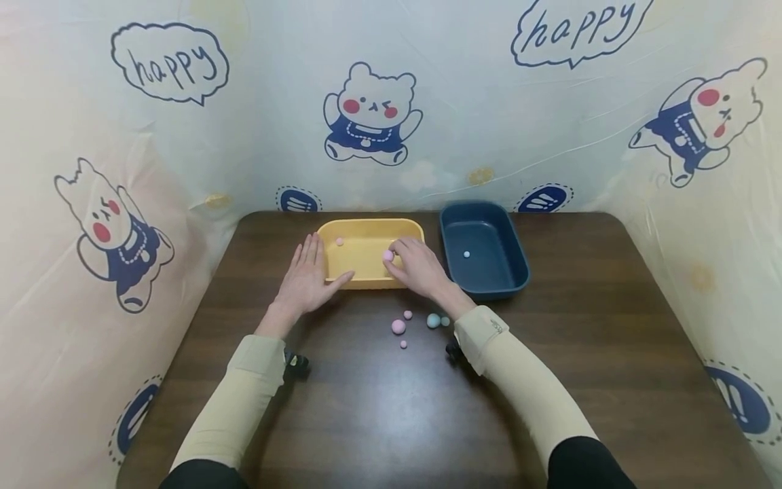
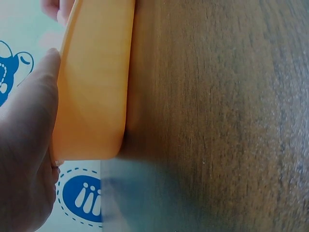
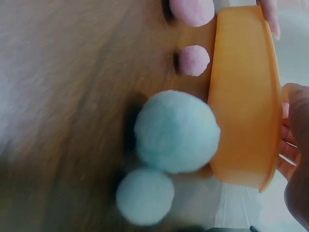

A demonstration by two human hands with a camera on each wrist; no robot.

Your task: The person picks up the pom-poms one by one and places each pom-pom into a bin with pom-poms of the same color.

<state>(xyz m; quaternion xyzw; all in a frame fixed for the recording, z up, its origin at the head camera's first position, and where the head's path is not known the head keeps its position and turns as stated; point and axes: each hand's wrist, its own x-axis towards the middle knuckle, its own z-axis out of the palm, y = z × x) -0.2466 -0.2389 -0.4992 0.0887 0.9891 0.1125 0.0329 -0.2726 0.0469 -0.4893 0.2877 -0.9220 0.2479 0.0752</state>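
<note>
My right hand (image 1: 423,269) pinches a pink pompom (image 1: 387,255) over the right part of a yellow tray (image 1: 373,284). With its fingers straight, my left hand (image 1: 303,280) rests against the tray's left end, its thumb lying along the front rim. Inside that tray, toward the left, sits another pink pompom (image 1: 339,241). In the left wrist view the tray's orange-looking side wall (image 2: 94,92) stands beside the thumb. The right wrist view shows the tray wall (image 3: 244,96) too, but the pinched pompom is hidden there.
To the right stands a dark blue tray (image 1: 489,282) holding a small whitish pompom (image 1: 467,255). On the brown table (image 1: 354,407), before the yellow tray, lie several loose pompoms, among them a larger pink one (image 1: 398,327) and a larger blue-green one (image 1: 434,320) touching a smaller (image 3: 145,196).
</note>
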